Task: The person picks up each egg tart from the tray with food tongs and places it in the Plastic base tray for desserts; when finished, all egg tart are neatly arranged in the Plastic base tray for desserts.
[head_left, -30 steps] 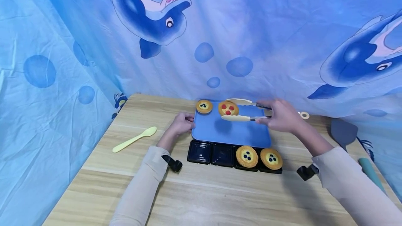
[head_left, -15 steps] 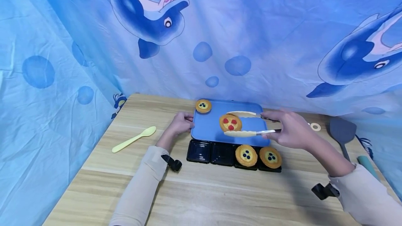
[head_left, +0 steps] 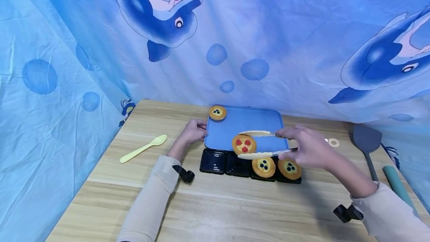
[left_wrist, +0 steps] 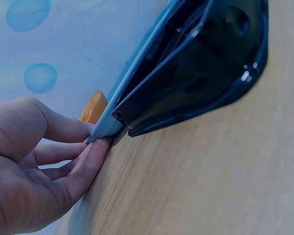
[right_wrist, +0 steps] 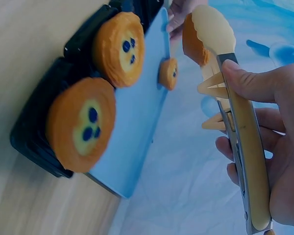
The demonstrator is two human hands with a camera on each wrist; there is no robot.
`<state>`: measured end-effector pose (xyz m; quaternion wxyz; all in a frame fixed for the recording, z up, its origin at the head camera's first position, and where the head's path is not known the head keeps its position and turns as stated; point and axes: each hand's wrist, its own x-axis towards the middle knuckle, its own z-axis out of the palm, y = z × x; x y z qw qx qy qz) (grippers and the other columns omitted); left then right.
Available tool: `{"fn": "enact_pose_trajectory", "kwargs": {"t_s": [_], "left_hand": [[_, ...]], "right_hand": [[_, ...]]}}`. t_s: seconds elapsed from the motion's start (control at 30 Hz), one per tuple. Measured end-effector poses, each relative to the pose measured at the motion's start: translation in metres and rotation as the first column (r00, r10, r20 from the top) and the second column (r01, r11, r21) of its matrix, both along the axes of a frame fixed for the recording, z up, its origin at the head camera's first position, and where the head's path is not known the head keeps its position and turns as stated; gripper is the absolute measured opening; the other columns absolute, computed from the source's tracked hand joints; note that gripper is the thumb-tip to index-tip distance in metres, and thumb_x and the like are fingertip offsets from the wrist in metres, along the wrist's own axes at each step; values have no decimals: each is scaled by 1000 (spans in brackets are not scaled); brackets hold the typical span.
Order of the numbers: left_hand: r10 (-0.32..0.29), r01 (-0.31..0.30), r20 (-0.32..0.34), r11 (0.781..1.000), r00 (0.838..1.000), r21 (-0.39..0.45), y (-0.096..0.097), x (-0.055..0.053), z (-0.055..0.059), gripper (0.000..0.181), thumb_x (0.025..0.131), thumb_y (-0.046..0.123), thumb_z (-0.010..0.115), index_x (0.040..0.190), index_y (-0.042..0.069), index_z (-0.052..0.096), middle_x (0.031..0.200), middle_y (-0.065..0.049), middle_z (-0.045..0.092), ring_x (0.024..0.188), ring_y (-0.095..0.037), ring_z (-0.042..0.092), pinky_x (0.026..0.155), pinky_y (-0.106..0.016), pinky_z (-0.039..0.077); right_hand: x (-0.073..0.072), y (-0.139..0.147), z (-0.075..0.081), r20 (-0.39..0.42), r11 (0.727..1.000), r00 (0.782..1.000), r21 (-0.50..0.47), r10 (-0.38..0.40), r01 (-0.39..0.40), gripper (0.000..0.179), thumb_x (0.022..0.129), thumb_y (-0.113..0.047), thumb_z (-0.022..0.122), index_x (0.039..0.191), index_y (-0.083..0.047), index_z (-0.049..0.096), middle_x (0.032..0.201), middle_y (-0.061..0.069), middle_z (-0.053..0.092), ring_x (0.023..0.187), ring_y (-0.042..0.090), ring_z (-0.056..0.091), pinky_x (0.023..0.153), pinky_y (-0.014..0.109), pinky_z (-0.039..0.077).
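My right hand [head_left: 307, 146] grips a pair of tongs [right_wrist: 246, 147] with cream-coloured heads. Between those heads is an egg tart with red berries [head_left: 244, 145], held above the front edge of a blue tray [head_left: 242, 118]. At the tray's left edge my left hand [head_left: 193, 132] pinches the rim, thumb and fingers on opposite sides in the left wrist view. Along the tray's front lies a black mould [head_left: 213, 161] in a row of square cups. Two blueberry-topped tarts [head_left: 263, 167] sit in its right cups; the two left cups hold nothing. Another blueberry tart [head_left: 217, 112] rests in the tray's far left corner.
A pale yellow spoon [head_left: 144, 148] lies to the left on the wooden table [head_left: 215, 212]. At the right are a dark grey spatula [head_left: 367, 139] and a teal rod-like object [head_left: 399, 188], partly hidden by the sleeve. A blue dolphin-print curtain [head_left: 282, 21] stands behind the table.
The tongs and red-berry tart have come toward me, from the tray's far part to its front edge near the mould. My left hand stays at the tray's edge.
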<state>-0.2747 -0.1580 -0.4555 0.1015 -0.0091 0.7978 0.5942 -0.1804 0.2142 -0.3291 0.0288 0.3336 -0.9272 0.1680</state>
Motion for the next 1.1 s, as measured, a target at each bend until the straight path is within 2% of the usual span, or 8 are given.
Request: {"fn": "enact_pose_trajectory", "kwargs": {"t_s": [0.1, 0.17, 0.3, 0.63, 0.77, 0.83, 0.93, 1.1], "left_hand": [[3, -3, 3, 1000, 1000, -5, 1, 0, 1, 44, 87, -8, 62, 130, -11, 55, 112, -22, 59, 90, -28, 63, 69, -33, 61], [4, -4, 1, 1000, 1000, -6, 1, 0, 1, 44, 86, -8, 62, 130, -12, 55, 112, -22, 59, 90, -28, 63, 69, -33, 61], [7, -7, 4, 1000, 1000, 2, 1, 0, 1, 45, 85, -9, 62, 130, -12, 55, 112, -22, 59, 90, -28, 63, 69, -33, 61], [2, -3, 12, 1000, 1000, 14, 0, -1, 1, 47, 84, -10, 62, 130, -13, 54, 112, -22, 58, 90, -27, 62, 70, -33, 61], [-3, 2, 11, 1000, 1000, 19, 1, -1, 0, 47, 84, -11, 63, 130, -13, 54, 111, -22, 59, 89, -27, 63, 71, -33, 61], [-4, 3, 11, 1000, 1000, 21, 1, -1, 0, 47, 84, -11, 63, 130, -13, 55, 111, -22, 59, 89, -27, 63, 70, -33, 61], [-5, 5, 11, 1000, 1000, 20, 0, -2, 0, 46, 84, -11, 63, 130, -13, 55, 110, -22, 59, 89, -27, 63, 70, -34, 61], [-9, 9, 6, 1000, 1000, 16, -1, -1, 0, 46, 85, -10, 63, 130, -12, 55, 110, -22, 59, 89, -27, 63, 70, -33, 61]], "right_hand": [[1, -2, -7, 0, 1000, 1000, 10, 3, -3, 61, 76, -25, 87, 130, -8, 66, 125, 8, 67, 119, 38, 57, 92, 60, 50], [1, -3, -12, -8, 1000, 1000, 16, 10, -10, 60, 75, -25, 88, 128, -8, 67, 123, 7, 68, 115, 36, 60, 81, 52, 56], [0, -6, -23, -27, 999, 999, 33, 34, -33, 58, 74, -26, 88, 126, -9, 69, 120, 5, 69, 106, 30, 65, 64, 37, 54], [3, -16, -39, -17, 996, 999, 68, 52, -50, 58, 72, -27, 89, 124, -7, 70, 122, 5, 68, 111, 35, 61, 74, 48, 57], [2, -16, -41, -19, 996, 998, 73, 53, -52, 58, 72, -26, 89, 123, -7, 70, 121, 5, 69, 107, 33, 62, 68, 42, 57], [2, -16, -42, -15, 996, 999, 73, 50, -49, 58, 72, -26, 89, 124, -7, 70, 120, 6, 69, 103, 32, 63, 61, 35, 54], [3, -16, -43, -14, 996, 999, 80, 35, -34, 60, 71, -29, 89, 124, -9, 70, 119, 5, 69, 101, 29, 63, 58, 30, 50], [3, -17, -45, 1, 996, 1000, 87, 21, -21, 60, 72, -30, 89, 126, -11, 69, 121, 5, 69, 107, 32, 62, 59, 33, 52]]}}
